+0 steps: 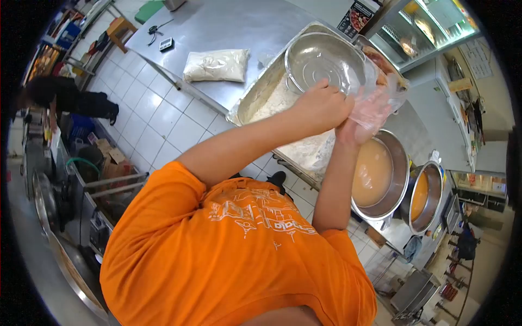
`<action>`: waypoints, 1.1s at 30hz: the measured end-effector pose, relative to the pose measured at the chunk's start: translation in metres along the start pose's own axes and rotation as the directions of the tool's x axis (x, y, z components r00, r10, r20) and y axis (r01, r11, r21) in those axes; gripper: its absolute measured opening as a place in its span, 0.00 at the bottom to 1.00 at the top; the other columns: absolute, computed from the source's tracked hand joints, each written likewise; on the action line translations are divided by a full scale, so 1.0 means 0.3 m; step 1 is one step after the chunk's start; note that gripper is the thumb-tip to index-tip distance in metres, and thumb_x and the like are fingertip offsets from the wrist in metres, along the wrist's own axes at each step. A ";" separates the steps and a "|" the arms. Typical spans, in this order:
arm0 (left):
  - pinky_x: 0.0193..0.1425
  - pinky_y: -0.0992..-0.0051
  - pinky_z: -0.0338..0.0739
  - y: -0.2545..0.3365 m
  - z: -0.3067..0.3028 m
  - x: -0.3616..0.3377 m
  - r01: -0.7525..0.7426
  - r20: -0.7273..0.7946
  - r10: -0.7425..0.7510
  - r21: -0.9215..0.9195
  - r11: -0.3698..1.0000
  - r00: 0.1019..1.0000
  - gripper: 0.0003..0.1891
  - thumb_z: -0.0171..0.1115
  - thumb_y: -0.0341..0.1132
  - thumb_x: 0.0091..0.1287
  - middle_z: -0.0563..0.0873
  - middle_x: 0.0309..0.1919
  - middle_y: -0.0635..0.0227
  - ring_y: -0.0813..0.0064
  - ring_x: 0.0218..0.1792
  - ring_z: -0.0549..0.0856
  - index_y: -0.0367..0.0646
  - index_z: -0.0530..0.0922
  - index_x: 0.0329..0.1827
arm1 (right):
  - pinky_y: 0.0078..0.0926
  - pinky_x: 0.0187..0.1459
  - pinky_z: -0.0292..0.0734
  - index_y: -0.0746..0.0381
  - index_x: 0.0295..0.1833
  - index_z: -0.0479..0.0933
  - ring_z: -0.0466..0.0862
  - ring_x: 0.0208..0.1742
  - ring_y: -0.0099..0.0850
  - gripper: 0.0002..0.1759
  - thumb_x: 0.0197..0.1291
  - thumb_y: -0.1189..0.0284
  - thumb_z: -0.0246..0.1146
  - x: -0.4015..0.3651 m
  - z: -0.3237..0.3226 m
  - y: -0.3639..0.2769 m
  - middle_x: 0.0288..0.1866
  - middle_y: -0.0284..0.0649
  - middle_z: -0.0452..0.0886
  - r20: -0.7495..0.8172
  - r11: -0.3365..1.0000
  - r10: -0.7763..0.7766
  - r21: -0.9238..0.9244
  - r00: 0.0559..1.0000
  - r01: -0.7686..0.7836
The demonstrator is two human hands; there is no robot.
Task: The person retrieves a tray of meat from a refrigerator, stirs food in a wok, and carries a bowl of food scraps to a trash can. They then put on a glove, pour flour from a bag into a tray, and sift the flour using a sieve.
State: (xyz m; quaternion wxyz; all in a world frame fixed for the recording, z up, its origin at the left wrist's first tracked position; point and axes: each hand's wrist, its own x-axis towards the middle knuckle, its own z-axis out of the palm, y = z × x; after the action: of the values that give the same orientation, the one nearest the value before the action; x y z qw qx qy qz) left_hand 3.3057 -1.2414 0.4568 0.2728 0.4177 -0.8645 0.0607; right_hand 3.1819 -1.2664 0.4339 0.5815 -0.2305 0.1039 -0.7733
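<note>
A thin clear plastic glove point(375, 95) covers my right hand point(371, 111), whose fingers look stretched out inside it. My left hand point(329, 107) is closed at the right wrist, pinching the edge of that glove. Beneath and beyond the hands, a shallow metal bowl point(310, 49) rests in a large tray point(247, 103) of white flour point(304, 149). Close by the right forearm stands a steel pot of cloudy light-brown liquid point(372, 174). What looks like raw meat point(380, 61) lies behind the gloved hand, partly hidden.
A second pot holds orange liquid point(418, 198). On the steel table point(228, 27) are a bag of white powder point(216, 65), a small scale-like device point(167, 44) and black scissors point(156, 32). Another person point(70, 100) works at the far left. A lit display case point(429, 30) stands behind.
</note>
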 end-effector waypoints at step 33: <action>0.36 0.66 0.67 -0.134 -0.097 -0.312 -0.480 0.189 0.668 -0.561 0.675 0.719 0.10 0.62 0.40 0.55 0.81 0.14 0.67 0.66 0.18 0.81 0.48 0.80 0.18 | 0.59 0.73 0.31 0.47 0.76 0.52 0.47 0.77 0.52 0.46 0.60 0.31 0.43 -0.268 0.003 0.139 0.80 0.42 0.44 -0.398 0.806 -0.067 -0.562 0.915 -0.186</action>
State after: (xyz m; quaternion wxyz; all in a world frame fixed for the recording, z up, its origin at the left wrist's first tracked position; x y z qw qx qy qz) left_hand 3.3953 -1.1930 0.4275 0.1593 0.0414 -0.9749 -0.1499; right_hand 3.2354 -1.2029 0.3979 0.4718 -0.2332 0.4621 -0.7138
